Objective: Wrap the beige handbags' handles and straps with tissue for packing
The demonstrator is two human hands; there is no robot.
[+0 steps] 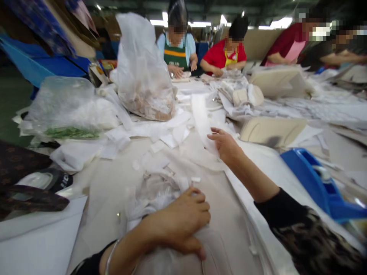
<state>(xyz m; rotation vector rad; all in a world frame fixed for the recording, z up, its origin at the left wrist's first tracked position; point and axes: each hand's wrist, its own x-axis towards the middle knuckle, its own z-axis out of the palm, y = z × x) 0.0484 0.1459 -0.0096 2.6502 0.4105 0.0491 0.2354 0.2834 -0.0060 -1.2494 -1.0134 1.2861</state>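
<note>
**Hands:** apart and working separately, with no firm clamp on anything that can be confirmed from here.

**Left hand point(179, 219):** down at the near edge, curled against a crumpled heap of white scraps point(153, 194). Gripping or just pressing? Can't tell from this angle. A bangle point(111, 259) sits at the wrist.

**Right hand point(225, 145):** reaching ahead of the left, open, right up against a long white strip point(201, 122), with no clear grip on it.

**Right of the right hand:** a blue dispenser point(311, 179), with a beige foam pad point(272, 131) just beyond the hand.

**Bagged so far:** a clear bag point(143, 72) stands ahead and left of the hands, its bottom packed with pale scraps. Further left lies a second bag point(65, 110), holding white material.

**Still loose:** white offcuts point(149, 131) are strewn between the hands and the bags, and more white piles point(235, 89) lie ahead.

**Across the table:** co-workers in a green apron point(176, 55) and a red shirt point(225, 57) have their hands down in white material.
</note>
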